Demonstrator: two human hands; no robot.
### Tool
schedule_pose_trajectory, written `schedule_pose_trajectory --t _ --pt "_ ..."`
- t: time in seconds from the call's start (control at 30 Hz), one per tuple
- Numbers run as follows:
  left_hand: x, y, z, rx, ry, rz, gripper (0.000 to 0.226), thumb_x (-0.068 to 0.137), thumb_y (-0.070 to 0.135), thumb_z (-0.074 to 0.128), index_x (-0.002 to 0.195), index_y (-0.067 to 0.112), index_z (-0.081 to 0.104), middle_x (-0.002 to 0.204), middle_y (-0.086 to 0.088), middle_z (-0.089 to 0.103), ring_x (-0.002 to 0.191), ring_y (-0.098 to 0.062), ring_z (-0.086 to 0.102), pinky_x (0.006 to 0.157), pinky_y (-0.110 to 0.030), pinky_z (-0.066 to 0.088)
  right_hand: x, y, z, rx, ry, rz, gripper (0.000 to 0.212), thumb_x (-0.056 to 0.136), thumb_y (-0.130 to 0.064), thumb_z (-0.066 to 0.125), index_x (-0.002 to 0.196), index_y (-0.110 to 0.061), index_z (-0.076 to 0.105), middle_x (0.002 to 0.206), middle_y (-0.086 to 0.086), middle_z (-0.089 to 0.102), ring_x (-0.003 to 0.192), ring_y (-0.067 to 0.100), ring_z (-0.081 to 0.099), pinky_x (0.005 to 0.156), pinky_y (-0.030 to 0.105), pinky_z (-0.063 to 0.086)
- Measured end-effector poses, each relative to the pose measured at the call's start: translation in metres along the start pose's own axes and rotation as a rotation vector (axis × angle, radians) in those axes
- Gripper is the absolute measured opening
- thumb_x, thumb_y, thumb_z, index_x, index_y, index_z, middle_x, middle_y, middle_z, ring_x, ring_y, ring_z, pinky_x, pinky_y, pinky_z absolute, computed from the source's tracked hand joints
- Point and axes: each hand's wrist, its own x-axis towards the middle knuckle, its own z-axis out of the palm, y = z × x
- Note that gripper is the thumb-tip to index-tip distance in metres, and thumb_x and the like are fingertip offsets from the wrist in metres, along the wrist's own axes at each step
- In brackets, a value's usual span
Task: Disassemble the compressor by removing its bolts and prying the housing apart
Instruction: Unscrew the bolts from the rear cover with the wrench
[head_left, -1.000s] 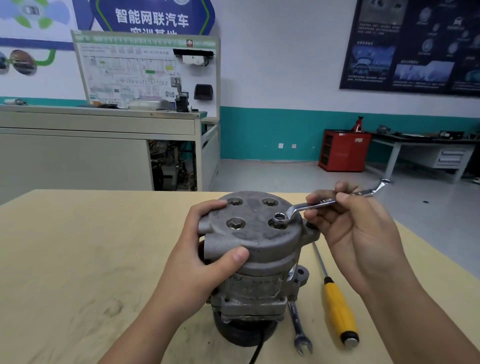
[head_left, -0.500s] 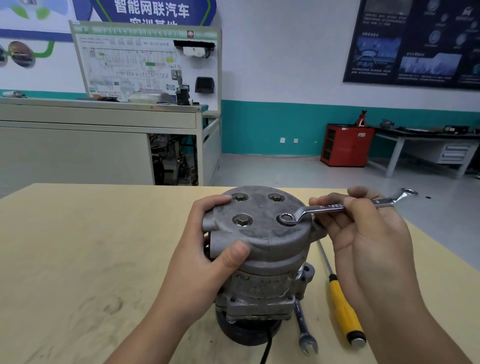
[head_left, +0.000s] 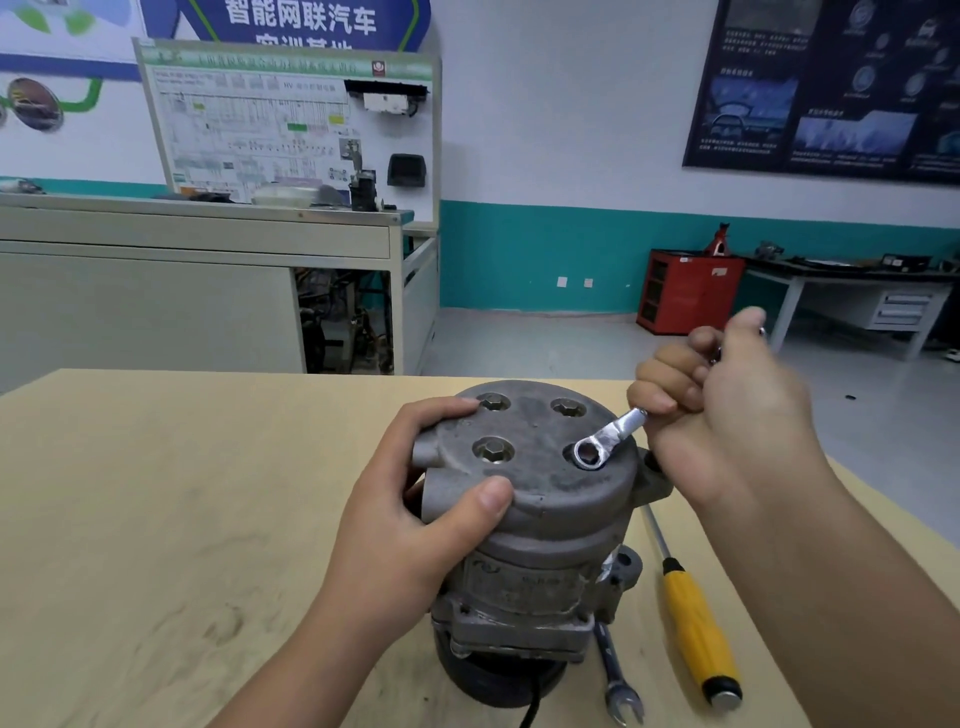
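A grey metal compressor (head_left: 545, 525) stands upright on the wooden table (head_left: 156, 519), its round end cap facing up with several hex bolts (head_left: 493, 449). My left hand (head_left: 410, 525) grips the cap's left side, thumb on the front rim. My right hand (head_left: 727, 415) grips a silver ring wrench (head_left: 608, 439) by its shaft. The wrench's ring end sits over the front right bolt and hides it. Most of the wrench shaft is hidden inside my right fist.
A screwdriver with a yellow handle (head_left: 696, 629) lies on the table right of the compressor. A second spanner (head_left: 615, 675) lies beside the compressor's base. A black cable leaves the base at the bottom edge. The table's right edge runs close behind my right arm.
My right hand has swung the wrench's free end away from me, counter-clockwise around the front right bolt. My left hand keeps its hold on the cap.
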Motion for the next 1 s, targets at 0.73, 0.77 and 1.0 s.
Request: schedule_pose_trajectory --t 0.73,0.77,1.0 --pt "-0.008 -0.001 0.002 0.119 0.042 -0.019 0.052 0.053 0.050 0.074 0.103 0.047 0.059 0.114 0.005 0.062 0.104 -0.018 0.064 0.082 -0.045 0.055 0.025 0.008 0.015 -0.247 0.113 0.201 0.046 0.100 -0.048 0.028 0.065 -0.018 0.027 0.038 -0.007 0.015 0.026 0.006 0.015 0.028 0.011 0.015" --pt "-0.008 -0.001 0.002 0.129 0.044 -0.010 0.052 0.054 0.050 0.074 0.104 0.047 0.059 0.114 0.004 0.062 0.104 -0.020 0.064 0.082 -0.046 0.055 0.026 0.007 0.016 -0.257 0.102 0.212 0.046 0.100 -0.048 0.028 0.065 -0.018 0.026 0.039 -0.007 0.015 0.026 0.006 0.015 0.028 0.011 0.015" --pt "-0.003 -0.002 0.004 0.171 0.051 0.035 0.048 0.055 0.050 0.073 0.101 0.045 0.061 0.111 0.007 0.058 0.105 -0.017 0.062 0.081 -0.031 0.053 0.032 0.005 0.022 -0.400 0.011 0.297 0.045 0.101 -0.043 0.029 0.063 -0.019 0.026 0.042 -0.007 0.015 0.028 0.005 0.014 0.026 0.014 0.013"
